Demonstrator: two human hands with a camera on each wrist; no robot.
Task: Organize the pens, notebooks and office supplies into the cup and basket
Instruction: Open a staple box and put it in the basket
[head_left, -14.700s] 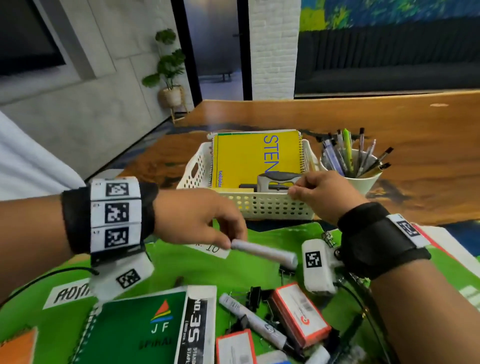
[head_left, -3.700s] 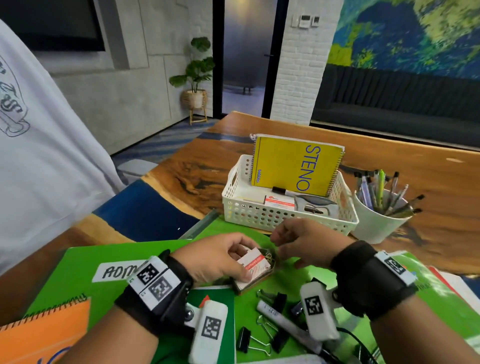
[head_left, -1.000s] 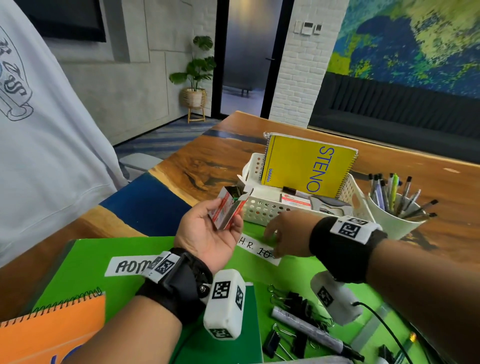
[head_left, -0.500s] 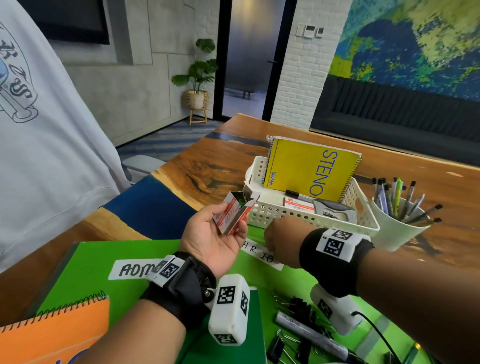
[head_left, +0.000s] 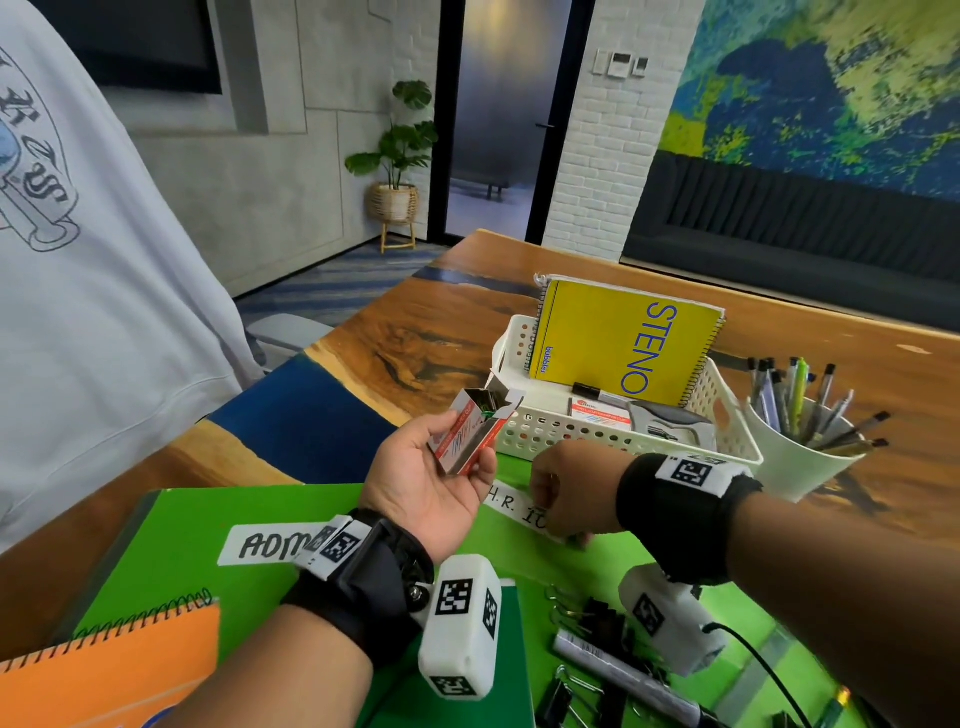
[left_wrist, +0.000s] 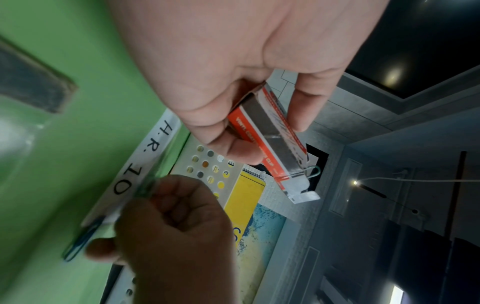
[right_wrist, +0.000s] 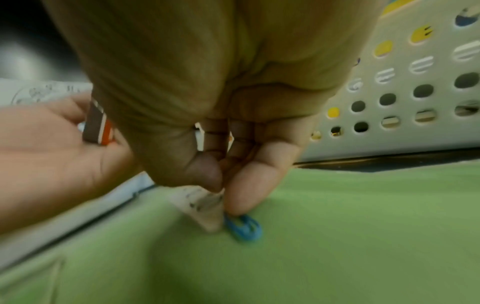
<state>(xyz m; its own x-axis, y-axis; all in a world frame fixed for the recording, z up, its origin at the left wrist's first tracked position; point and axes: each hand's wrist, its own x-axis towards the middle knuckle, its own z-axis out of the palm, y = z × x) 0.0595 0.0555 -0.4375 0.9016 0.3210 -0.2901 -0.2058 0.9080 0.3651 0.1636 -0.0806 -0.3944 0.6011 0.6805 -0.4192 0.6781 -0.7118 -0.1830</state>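
Black wristbands (head_left: 680, 519), white tag-marked camera pods (head_left: 460, 626), black cable (head_left: 763, 662), bare forearms.

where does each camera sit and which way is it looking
Head: worn on the head, looking forward and down at the basket; both forearms show.
Left wrist: looks along the left hand gripping the clip box.
Right wrist: looks along the right hand pinching a blue paperclip.
Shared: all show the box and basket.

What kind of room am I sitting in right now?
Most likely an office meeting room or lounge: a long wooden table bearing a basket of stationery, labelled green folders, and a dark sofa beneath a mural.
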